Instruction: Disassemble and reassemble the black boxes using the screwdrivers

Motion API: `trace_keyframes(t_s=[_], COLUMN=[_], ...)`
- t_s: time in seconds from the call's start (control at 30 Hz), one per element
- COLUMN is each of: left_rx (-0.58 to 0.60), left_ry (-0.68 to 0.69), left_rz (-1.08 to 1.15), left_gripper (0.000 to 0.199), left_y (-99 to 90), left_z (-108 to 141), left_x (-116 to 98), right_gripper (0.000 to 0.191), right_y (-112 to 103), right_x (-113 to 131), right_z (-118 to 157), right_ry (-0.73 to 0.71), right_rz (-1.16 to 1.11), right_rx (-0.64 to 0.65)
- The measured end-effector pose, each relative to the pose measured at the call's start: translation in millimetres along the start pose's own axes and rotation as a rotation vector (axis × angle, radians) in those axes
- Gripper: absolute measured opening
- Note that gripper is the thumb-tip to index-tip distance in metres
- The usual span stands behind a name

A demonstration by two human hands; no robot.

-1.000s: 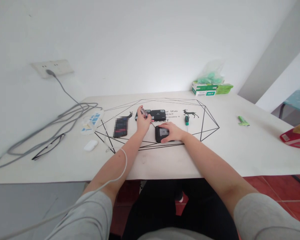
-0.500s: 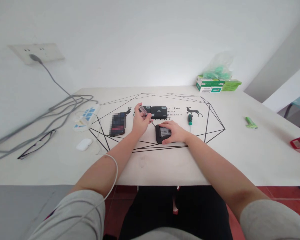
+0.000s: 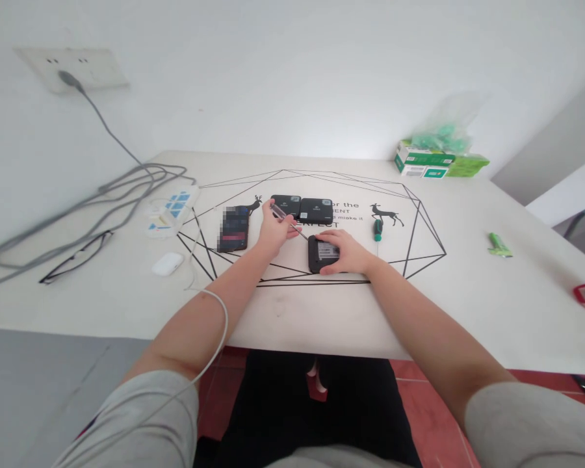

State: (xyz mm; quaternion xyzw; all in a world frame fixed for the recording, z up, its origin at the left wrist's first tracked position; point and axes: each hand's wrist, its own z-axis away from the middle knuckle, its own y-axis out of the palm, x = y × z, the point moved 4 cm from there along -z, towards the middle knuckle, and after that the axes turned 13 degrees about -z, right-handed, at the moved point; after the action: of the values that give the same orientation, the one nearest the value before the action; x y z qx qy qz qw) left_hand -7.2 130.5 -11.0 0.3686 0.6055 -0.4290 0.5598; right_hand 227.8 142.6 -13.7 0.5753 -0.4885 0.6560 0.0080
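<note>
My left hand (image 3: 275,233) is closed around the clear handle of a screwdriver (image 3: 278,211). The thin shaft slants down to the right, and its tip meets the upper left corner of a black box-shaped device (image 3: 314,255). A printed label covers part of the device's upper face. My right hand (image 3: 345,252) grips the device from the right, thumb at the near side and fingers over the far side, pressing it to the table. Just beyond my hands lie two similar flat black devices, a left one (image 3: 288,203) and a right one (image 3: 316,209), side by side.
A green-handled screwdriver (image 3: 378,230) lies right of my right hand. Left are a phone (image 3: 236,227), a white earphone case (image 3: 168,264), eyeglasses (image 3: 77,257), a power strip (image 3: 171,213) and coiled grey cable (image 3: 127,188). Boxes (image 3: 425,160) stand at the back right. A white cable crosses my left arm.
The camera view has shifted slightly, so everything sits a little differently in frame. Both hands keep their hold, with the screwdriver tip still at the device's corner.
</note>
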Motion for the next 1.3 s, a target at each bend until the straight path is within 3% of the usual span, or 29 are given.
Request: trace_keyframes(t_s=[0.17, 0.33, 0.53, 0.73, 0.9, 1.13, 1.3], left_rx=[-0.024, -0.060, -0.119, -0.052, -0.062, -0.114, -0.103], left_ry=[-0.031, 0.011, 0.250, 0.391, 0.342, 0.070, -0.049], left_rz=[0.065, 0.076, -0.050, -0.152, -0.092, 0.019, 0.076], left_gripper=[0.075, 0.074, 0.077, 0.077, 0.075, 0.071, 0.072], left_y=[2.2, 7.2, 10.1, 13.7, 13.3, 11.3, 7.6], left_z=[-7, -7, 11, 25, 25, 17, 16], left_x=[11, 8, -16, -24, -22, -20, -20], right_gripper=[0.103, 0.104, 0.105, 0.106, 0.107, 0.108, 0.110], right_y=[-8, -12, -9, -8, -7, -7, -7], right_x=[4, 14, 15, 10, 13, 12, 9], right_z=[-4, -8, -9, -8, -8, -7, -8], right_ry=[-0.019, 0.041, 0.052, 0.026, 0.021, 0.003, -0.015], right_rz=[0.009, 0.042, 0.061, 0.091, 0.120, 0.093, 0.074], right_rx=[0.035, 0.080, -0.003, 0.013, 0.044, 0.043, 0.031])
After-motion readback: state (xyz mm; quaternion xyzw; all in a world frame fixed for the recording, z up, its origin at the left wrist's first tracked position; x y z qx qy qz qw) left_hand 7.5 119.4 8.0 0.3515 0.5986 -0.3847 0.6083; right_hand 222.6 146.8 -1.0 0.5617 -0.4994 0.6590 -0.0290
